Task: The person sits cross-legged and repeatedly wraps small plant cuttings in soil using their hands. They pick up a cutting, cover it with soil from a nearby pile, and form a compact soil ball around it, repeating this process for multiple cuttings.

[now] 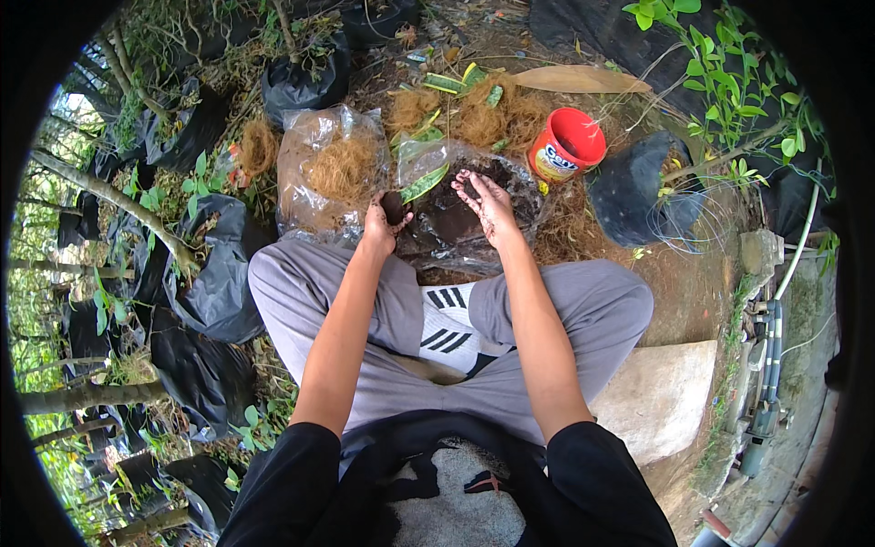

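Note:
My left hand [380, 224] grips a clump of dark soil [393, 206], from which a variegated snake plant leaf cutting [425, 184] sticks out towards the upper right. Palm up and fingers curled, my right hand [488, 206] cups a little dark soil [470, 187]; its fingertips are caked with dirt. Beneath both hands lies a clear plastic sheet or bag [523, 198] spread with wet, dark soil [448, 219]. Beside my left hand, another clear plastic bag [294, 161] has brown coconut fibre [342, 169] on or in it; which one I cannot tell.
A red plastic tub [564, 145] stands beyond my right hand. Farther off lie loose fibre [482, 116], cut snake plant leaves [444, 83] and a dry brown leaf [581, 78]. Black planting bags [225, 267] line the left; another planting bag [632, 191] with wires sits right, near pipes [772, 349].

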Action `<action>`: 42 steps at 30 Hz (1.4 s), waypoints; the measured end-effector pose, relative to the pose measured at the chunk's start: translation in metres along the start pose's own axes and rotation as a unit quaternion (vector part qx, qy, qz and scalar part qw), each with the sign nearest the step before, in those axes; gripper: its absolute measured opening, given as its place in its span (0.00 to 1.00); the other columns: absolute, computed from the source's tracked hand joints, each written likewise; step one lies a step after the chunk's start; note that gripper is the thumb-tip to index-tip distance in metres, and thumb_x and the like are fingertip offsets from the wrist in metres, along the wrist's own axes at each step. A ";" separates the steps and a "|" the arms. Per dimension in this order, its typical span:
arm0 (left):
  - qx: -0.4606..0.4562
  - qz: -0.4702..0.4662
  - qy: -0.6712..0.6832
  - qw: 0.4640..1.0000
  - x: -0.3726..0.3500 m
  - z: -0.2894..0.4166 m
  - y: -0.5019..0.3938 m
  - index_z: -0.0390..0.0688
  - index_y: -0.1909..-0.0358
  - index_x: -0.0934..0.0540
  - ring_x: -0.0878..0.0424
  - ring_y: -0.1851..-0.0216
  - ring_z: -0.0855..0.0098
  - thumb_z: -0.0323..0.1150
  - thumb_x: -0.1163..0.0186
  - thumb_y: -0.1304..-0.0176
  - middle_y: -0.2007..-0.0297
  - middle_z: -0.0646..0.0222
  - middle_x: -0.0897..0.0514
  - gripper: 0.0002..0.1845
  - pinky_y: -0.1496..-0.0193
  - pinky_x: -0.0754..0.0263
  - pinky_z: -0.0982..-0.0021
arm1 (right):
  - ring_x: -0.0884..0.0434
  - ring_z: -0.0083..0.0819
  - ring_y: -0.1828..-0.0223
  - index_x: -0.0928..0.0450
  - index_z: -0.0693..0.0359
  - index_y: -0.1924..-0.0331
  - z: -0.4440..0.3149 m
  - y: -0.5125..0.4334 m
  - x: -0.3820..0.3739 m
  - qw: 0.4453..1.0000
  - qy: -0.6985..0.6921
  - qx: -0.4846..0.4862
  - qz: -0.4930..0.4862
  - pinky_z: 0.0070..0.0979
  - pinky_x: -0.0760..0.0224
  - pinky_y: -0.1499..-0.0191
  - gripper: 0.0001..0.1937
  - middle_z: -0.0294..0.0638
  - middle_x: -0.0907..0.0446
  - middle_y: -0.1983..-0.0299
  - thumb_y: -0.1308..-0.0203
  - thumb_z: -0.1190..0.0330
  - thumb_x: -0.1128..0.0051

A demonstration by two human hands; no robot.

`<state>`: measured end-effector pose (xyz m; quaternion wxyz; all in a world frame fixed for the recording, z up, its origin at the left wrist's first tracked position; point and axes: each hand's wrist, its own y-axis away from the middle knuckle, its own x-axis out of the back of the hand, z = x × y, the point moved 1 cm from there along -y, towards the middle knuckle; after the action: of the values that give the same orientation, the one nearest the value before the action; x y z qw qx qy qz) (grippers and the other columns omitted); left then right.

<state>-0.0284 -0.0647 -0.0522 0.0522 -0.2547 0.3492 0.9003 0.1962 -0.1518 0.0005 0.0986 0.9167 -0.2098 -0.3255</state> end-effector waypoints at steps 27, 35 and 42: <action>0.088 -0.227 0.169 0.955 -0.091 0.029 -0.013 0.39 0.29 0.32 0.26 0.29 0.58 0.48 0.52 0.20 0.28 0.53 0.28 0.28 0.25 0.29 0.53 | 0.13 0.25 0.58 0.23 0.71 0.40 -0.062 -0.007 -0.016 0.933 0.327 0.108 -0.104 0.23 0.17 0.53 0.16 0.42 0.13 0.53 0.27 0.74 0.38; 0.113 -0.257 0.131 0.951 -0.096 0.005 -0.016 0.42 0.29 0.29 0.22 0.33 0.64 0.50 0.53 0.21 0.30 0.61 0.23 0.29 0.32 0.24 0.61 | 0.11 0.47 0.55 0.16 0.69 0.50 -0.063 -0.008 -0.043 0.799 0.533 0.262 -0.091 0.34 0.21 0.49 0.14 0.53 0.13 0.57 0.40 0.77 0.33; 0.172 -0.265 0.172 0.933 -0.098 -0.007 -0.014 0.41 0.36 0.23 0.14 0.45 0.65 0.51 0.58 0.17 0.41 0.60 0.16 0.26 0.43 0.15 0.62 | 0.11 0.32 0.56 0.16 0.68 0.52 -0.065 -0.005 -0.053 0.813 0.517 0.256 -0.076 0.29 0.20 0.50 0.13 0.47 0.11 0.57 0.41 0.79 0.30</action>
<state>0.0625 -0.0506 -0.0164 0.2709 -0.4760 0.4219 0.7225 0.2019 -0.1208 0.0785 -0.0705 0.9550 -0.1335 0.2554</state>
